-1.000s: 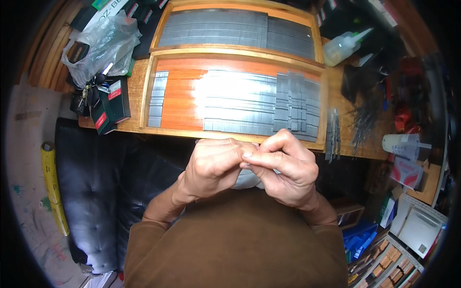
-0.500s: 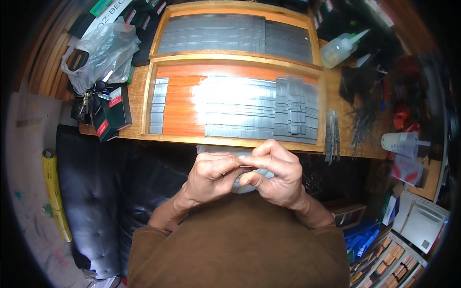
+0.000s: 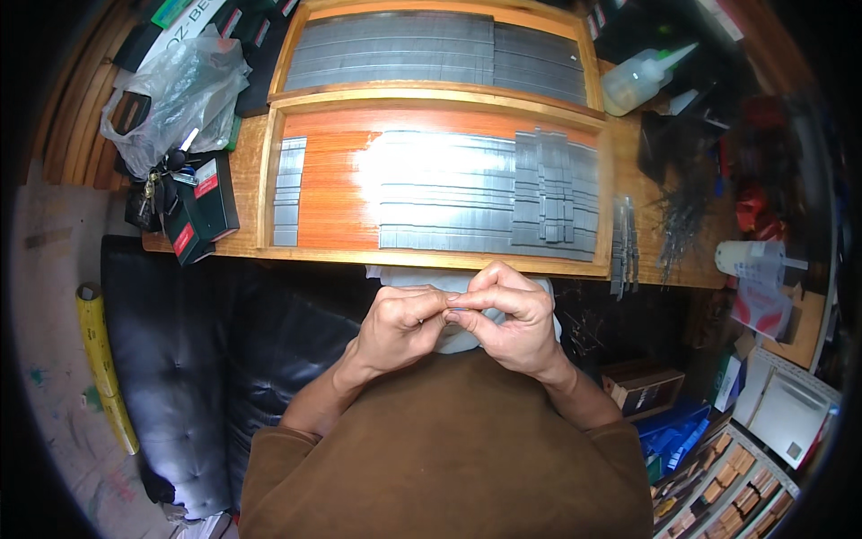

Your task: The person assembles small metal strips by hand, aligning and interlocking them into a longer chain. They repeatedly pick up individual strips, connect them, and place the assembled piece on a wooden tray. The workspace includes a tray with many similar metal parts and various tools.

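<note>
Over my lap, just in front of the table edge, my left hand and my right hand meet fingertip to fingertip. Both are closed in a pinch around something small and thin; the fingers hide most of it, so its kind cannot be told. Nearest to them lies a wooden tray with an orange bottom. Thin grey strips lie side by side in it, with a few stacked on top toward the right. A narrow group of grey strips rests at the tray's left end. White cloth or plastic shows below my hands.
Behind stands a second wooden tray of grey strips. Loose strips lie right of the near tray, by a squeeze bottle and a cup. At left are a plastic bag, keys and dark boxes.
My right thumb has moved in against the fingertips, and the pinch is tighter. The view has shifted slightly, so the trays sit a little higher in it.
</note>
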A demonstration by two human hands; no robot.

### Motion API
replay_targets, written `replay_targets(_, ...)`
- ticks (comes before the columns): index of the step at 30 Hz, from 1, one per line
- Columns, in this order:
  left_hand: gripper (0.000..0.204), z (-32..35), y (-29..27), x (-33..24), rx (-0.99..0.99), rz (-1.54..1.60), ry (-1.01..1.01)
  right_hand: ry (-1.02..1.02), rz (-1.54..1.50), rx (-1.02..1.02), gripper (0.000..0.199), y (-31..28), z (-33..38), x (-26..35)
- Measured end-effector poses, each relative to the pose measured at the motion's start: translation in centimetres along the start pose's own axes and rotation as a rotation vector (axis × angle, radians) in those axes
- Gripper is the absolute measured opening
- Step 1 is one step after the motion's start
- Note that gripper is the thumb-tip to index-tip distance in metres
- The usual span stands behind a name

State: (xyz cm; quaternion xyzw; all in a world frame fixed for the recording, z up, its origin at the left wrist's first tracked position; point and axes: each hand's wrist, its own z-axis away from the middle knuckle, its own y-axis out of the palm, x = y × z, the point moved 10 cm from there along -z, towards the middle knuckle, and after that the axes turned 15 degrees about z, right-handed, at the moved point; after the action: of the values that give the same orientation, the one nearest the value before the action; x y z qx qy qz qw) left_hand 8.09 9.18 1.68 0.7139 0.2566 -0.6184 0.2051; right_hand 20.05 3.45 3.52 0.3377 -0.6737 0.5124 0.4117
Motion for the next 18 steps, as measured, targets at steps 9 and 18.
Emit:
replay_targets(9, 0.021, 0.5, 0.2, 0.7, 0.013, -0.028, -0.005, -0.005, -0.008, 0.009, 0.017, 0.1, -0.1, 0.0)
replay_targets(18, 0.019, 0.8, 0.2, -0.2, -0.004, -0.022, 0.0, -0.003, -0.025, 0.033, 0.017, 0.2, 0.1, 0.1)
